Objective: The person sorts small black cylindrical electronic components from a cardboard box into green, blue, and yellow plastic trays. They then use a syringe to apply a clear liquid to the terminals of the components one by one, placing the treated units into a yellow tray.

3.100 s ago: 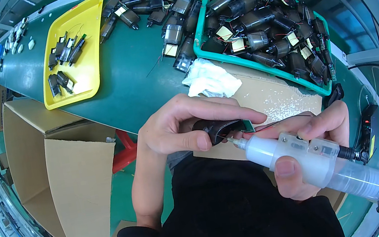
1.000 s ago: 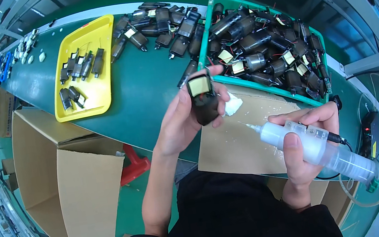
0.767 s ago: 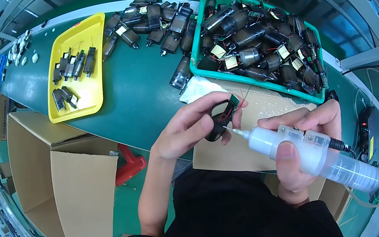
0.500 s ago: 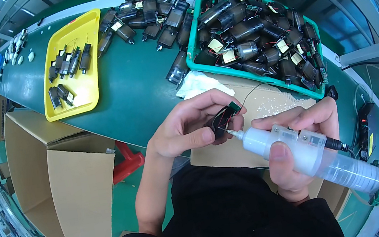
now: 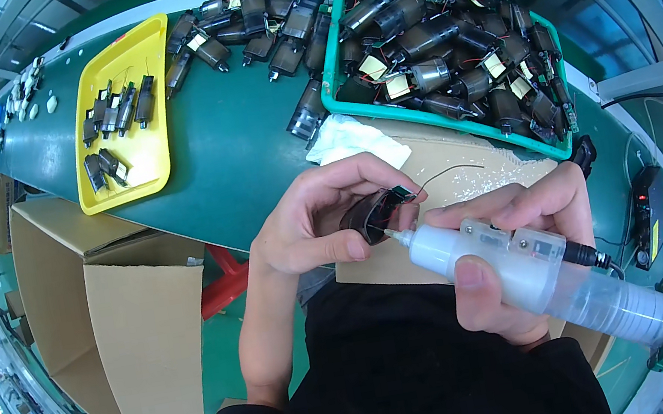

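Two hands: left hand (image 5: pixel 309 232) around black part (image 5: pixel 369 216); right hand (image 5: pixel 512 252) gripping dispenser syringe (image 5: pixel 533 275)

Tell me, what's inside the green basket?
The green basket is heaped with small black motor parts with yellow tags and thin wires. The pile covers its bottom, so anything underneath stays hidden.
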`<state>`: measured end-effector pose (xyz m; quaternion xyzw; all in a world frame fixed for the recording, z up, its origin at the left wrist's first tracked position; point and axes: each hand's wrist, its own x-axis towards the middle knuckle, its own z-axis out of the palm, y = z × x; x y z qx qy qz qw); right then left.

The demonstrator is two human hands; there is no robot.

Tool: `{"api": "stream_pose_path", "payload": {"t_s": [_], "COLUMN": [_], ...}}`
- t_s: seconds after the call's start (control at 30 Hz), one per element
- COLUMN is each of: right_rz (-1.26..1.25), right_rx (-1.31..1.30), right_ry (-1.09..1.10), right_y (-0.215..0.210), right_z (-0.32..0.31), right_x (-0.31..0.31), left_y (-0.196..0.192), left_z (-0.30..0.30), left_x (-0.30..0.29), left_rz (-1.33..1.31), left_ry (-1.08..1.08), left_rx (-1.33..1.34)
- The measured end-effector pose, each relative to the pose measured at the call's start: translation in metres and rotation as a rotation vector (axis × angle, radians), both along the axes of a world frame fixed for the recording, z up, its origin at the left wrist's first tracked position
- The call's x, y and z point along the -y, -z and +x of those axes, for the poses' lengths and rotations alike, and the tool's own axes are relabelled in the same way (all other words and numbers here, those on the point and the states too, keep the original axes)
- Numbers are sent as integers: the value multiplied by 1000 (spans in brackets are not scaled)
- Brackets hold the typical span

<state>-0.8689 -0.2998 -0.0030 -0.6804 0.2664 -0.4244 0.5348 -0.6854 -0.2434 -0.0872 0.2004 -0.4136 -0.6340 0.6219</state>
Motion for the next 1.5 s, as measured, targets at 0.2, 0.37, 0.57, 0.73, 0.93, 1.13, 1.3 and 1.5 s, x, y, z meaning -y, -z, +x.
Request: {"api": "stream_pose_path", "payload": {"t_s": [0.2, 0.37, 0.57, 0.73, 0.93, 1.13, 1.3, 1.5], "right_rz": [5, -60, -56, -70, -78, -158, -186, -143], "right_rx": [-103, -155, -160, -167, -153, -151, -193, -59], "right_ry": [-103, -172, -186, -191, -191, -190, -211, -185], "right_y": [-6, -5, -7, -8, -5, -4, -9, 0], "right_z": [-6, -8, -10, -10, -11, -10, -11, -11], "right_x": [3, 7, 8, 8, 8, 9, 11, 9], "left_y": [0, 3, 5, 4, 3, 3, 3, 1], "left_z": [3, 3, 4, 4, 4, 3, 5, 0], "left_x": [-2, -2, -2, -3, -2, -2, -1, -4], "left_rz": [-16, -24, -39, -47, -61, -64, -99, -23], "left_ry": [-21, -44, -34, -32, -30, -42, -17, -62], "left_rx": [47, 55, 60, 52, 61, 39, 41, 39]}}
